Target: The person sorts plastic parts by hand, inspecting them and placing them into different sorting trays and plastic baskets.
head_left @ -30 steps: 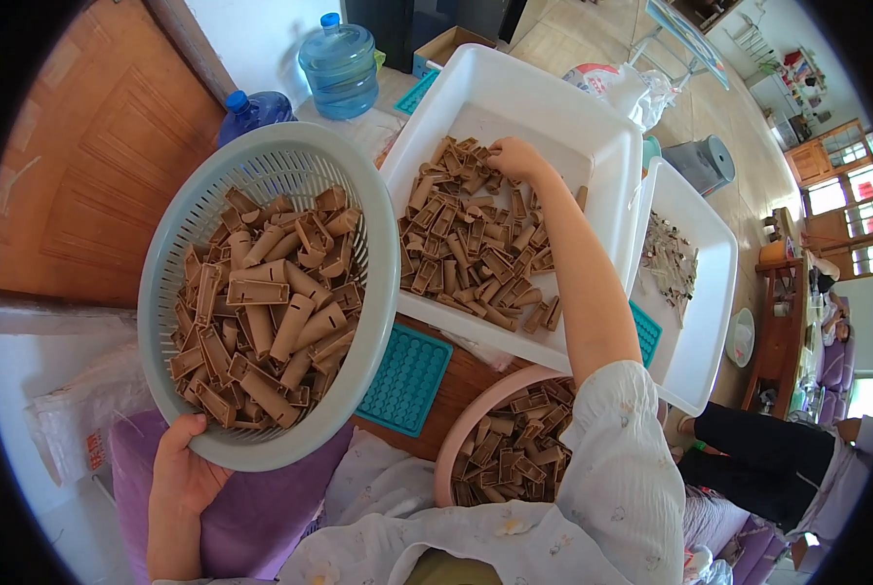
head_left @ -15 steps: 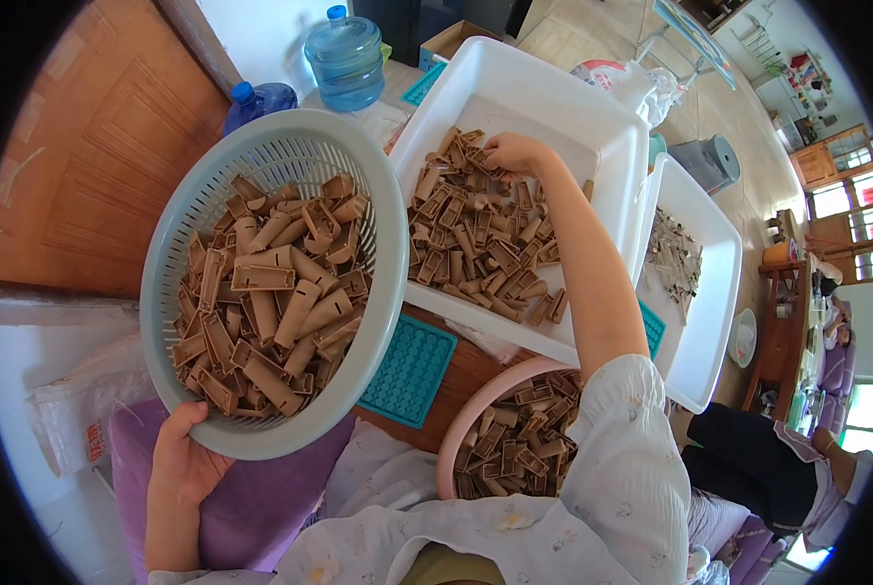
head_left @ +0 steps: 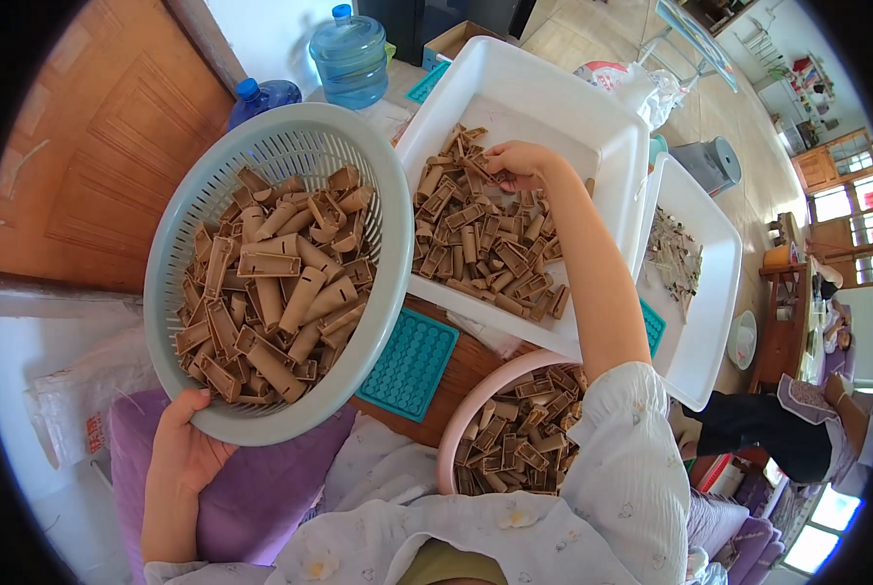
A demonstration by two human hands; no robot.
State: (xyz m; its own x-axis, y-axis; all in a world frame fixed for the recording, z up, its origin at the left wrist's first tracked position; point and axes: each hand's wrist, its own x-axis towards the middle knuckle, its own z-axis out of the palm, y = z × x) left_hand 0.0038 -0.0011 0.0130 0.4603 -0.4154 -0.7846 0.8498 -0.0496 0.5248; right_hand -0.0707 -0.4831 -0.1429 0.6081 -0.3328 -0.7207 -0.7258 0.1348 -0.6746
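A grey-green slotted plastic basket [head_left: 166,322] is held up on the left, tilted toward me. Loose brown trough-shaped plastic pieces [head_left: 271,263] fill much of it. My left hand [head_left: 191,444] grips its near rim, the thumb over the edge and the fingers beneath. In the large white tub [head_left: 544,93] lies a heap of the same brown pieces [head_left: 480,229]. At the heap's far side, my right hand [head_left: 517,164] is closed with curled fingers around a brown piece, its fingertips partly hidden.
Between basket and tub, a teal molded tray [head_left: 409,366] lies on a wooden surface. A pink basin [head_left: 451,444] of brown pieces stands close to me. Right of the tub is another white tub [head_left: 714,292] with thin scraps. Water jugs [head_left: 349,63] stand behind; another person [head_left: 778,429] is at right.
The basket has shifted slightly up and right with my left hand. My right hand has moved a little to the right and nearer me at the heap. The person at right has changed position.
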